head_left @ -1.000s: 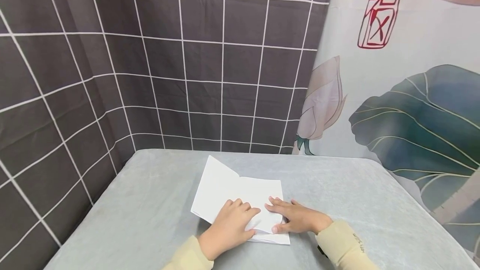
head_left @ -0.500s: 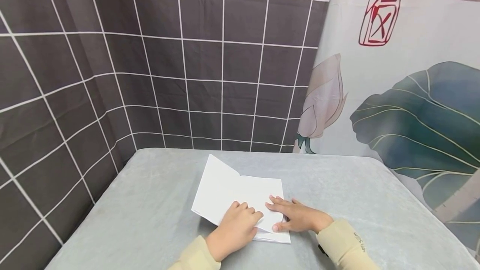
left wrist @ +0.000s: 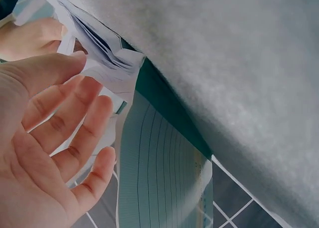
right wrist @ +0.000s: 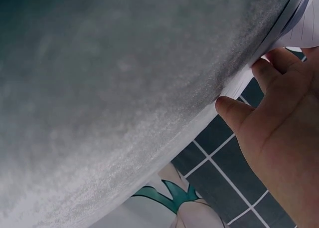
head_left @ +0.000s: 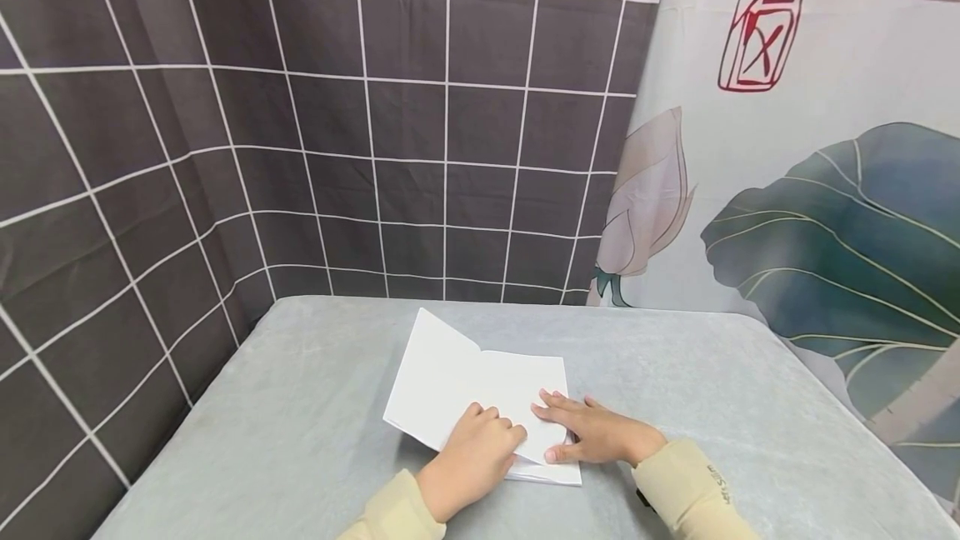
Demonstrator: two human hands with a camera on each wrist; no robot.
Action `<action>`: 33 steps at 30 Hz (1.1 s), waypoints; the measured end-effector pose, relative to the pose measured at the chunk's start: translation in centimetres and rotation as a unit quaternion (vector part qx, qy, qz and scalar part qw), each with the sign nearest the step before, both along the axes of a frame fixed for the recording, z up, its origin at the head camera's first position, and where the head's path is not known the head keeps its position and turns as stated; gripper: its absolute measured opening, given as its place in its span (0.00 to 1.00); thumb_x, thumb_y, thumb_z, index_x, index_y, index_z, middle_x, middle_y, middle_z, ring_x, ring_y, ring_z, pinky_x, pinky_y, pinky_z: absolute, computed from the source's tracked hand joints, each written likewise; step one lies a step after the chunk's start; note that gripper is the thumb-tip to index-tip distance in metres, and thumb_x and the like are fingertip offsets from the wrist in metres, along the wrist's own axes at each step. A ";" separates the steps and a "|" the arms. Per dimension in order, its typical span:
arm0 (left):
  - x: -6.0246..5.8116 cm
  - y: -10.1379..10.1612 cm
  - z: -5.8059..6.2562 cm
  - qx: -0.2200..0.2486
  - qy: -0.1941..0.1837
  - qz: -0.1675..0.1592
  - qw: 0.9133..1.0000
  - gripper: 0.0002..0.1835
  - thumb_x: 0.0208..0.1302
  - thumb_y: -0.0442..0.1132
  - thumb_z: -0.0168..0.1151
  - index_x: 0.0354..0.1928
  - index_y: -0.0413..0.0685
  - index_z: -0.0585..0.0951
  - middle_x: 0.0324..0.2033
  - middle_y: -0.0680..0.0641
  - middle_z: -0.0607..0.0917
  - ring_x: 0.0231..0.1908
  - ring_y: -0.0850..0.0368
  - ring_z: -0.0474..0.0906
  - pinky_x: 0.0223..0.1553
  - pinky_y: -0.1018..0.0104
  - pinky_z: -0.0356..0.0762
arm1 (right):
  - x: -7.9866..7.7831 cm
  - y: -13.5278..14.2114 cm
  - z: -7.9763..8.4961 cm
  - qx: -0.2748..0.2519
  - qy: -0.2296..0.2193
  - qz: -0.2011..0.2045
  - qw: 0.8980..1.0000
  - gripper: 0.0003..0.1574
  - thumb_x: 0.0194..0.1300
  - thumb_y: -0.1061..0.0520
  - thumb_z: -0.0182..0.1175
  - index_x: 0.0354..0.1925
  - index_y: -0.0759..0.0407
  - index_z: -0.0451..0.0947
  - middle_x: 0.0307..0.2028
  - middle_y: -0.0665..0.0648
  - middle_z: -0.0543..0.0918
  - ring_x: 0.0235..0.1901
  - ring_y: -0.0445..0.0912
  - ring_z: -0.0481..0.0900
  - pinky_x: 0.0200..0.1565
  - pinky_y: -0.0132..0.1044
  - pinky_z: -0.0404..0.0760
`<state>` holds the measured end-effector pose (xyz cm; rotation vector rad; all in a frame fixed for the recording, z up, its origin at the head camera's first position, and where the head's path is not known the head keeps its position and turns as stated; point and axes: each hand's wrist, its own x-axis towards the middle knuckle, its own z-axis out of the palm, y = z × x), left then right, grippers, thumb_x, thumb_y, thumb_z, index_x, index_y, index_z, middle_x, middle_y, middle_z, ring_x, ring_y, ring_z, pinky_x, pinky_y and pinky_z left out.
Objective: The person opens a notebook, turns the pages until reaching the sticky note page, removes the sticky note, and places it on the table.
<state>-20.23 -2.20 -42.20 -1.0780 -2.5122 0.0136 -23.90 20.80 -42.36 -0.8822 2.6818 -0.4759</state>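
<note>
An open notebook (head_left: 438, 382) with white pages lies near the middle of the table; its left side is lifted and tilted. Ruled lines show on its raised left leaf (left wrist: 157, 168) in the left wrist view. My left hand (head_left: 472, 457) is over the lower part of the notebook, fingers curled, with thumb and forefinger pinching the bottom edge of a page. My right hand (head_left: 596, 432) rests with spread fingers on the right page, its thumb by the lower right corner. In the right wrist view, the right hand (right wrist: 284, 118) reaches the notebook's edge.
A grey cloth covers the table (head_left: 285, 407). Behind it and to the left hangs a dark curtain (head_left: 405, 123) with a white grid. At the right hangs a pale curtain (head_left: 690, 48) printed with lotus leaves and a red seal.
My left hand has shifted slightly right and up along the page's lower edge, its thumb tucking in. My right hand has stayed in place.
</note>
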 end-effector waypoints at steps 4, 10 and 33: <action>0.0 0.1 0.0 0.001 -0.001 0.002 1.000 0.06 0.56 0.41 0.66 0.36 0.57 0.85 0.29 0.58 0.87 0.27 0.65 0.75 0.31 0.71 0.63 | 0.0 0.0 0.0 0.001 0.000 -0.001 1.000 0.49 0.60 0.32 0.56 0.71 0.53 0.60 0.73 0.61 0.57 0.71 0.60 0.56 0.64 0.68 0.50; -0.2 0.1 -0.1 0.003 0.011 0.000 1.000 0.06 0.54 0.38 0.66 0.34 0.57 0.85 0.28 0.58 0.86 0.26 0.65 0.76 0.30 0.71 0.63 | 0.0 0.0 0.0 0.001 -0.002 0.001 1.000 0.50 0.59 0.31 0.57 0.71 0.54 0.60 0.73 0.61 0.56 0.71 0.60 0.56 0.64 0.68 0.49; -0.6 -0.4 0.0 0.061 -0.022 0.013 0.998 0.13 0.47 0.35 0.68 0.38 0.54 0.85 0.29 0.56 0.88 0.28 0.62 0.80 0.29 0.70 0.67 | 0.2 0.1 0.0 -0.032 0.025 -0.005 0.999 0.67 0.48 0.35 0.68 0.73 0.63 0.49 0.74 0.67 0.51 0.71 0.65 0.51 0.62 0.72 0.47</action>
